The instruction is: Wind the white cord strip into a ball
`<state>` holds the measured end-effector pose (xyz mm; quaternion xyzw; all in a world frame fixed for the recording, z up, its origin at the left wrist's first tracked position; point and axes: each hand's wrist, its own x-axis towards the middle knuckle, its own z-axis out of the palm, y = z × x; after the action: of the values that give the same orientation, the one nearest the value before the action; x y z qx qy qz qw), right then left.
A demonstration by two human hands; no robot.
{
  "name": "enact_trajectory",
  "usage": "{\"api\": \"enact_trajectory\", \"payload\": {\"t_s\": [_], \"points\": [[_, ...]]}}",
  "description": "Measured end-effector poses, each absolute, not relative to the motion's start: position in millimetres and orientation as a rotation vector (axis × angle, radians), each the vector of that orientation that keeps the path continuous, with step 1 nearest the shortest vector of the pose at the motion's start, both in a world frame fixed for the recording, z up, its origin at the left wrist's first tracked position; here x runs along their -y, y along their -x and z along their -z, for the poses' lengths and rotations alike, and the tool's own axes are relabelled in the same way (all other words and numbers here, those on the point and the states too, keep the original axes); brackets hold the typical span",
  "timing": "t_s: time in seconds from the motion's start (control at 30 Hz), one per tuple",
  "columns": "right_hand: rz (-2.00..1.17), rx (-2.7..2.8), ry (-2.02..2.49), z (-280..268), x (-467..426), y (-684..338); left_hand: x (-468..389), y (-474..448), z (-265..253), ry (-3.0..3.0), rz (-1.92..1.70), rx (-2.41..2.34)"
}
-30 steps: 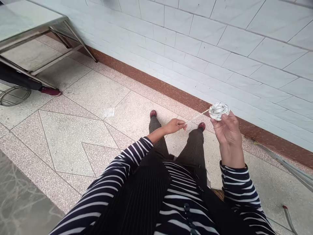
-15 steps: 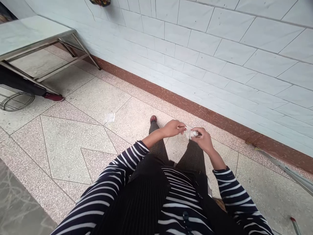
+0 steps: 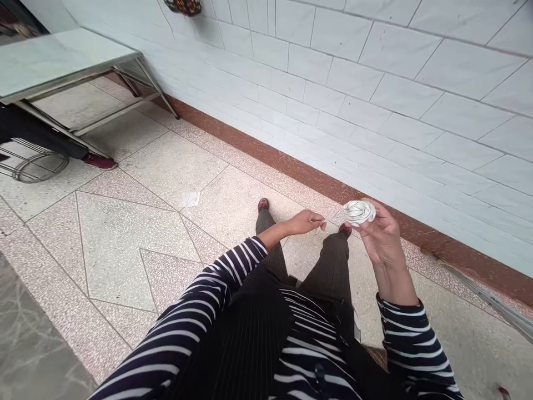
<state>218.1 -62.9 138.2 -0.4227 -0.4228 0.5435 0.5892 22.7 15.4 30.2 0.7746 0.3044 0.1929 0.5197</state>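
Half-curled at three o'clock in the head view, our right hand (image 3: 385,239) cradles the white ball of cord (image 3: 360,213) from its five-o'clock side; at its nine o'clock, our left hand (image 3: 307,221) pinches the strand (image 3: 335,215). Light, soft and hardly fragile, we'd judge, but loops may slip: we'd cup its rim, unsqueezed.

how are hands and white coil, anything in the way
Right hand holding white coil. Left hand pinching its strand. White scrap on floor, away from both.
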Motion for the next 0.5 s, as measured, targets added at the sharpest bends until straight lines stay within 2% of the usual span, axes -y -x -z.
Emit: {"api": "enact_trajectory", "payload": {"t_s": [0.37,0.5], "points": [[-1.136,1.028,0.865,-184,70,-199,-22,-36,-38,-1.823,-0.548,-0.757],[-1.074,1.094,0.874,-198,70,-196,-23,-41,-27,-1.628,-0.606,-0.739]]}}
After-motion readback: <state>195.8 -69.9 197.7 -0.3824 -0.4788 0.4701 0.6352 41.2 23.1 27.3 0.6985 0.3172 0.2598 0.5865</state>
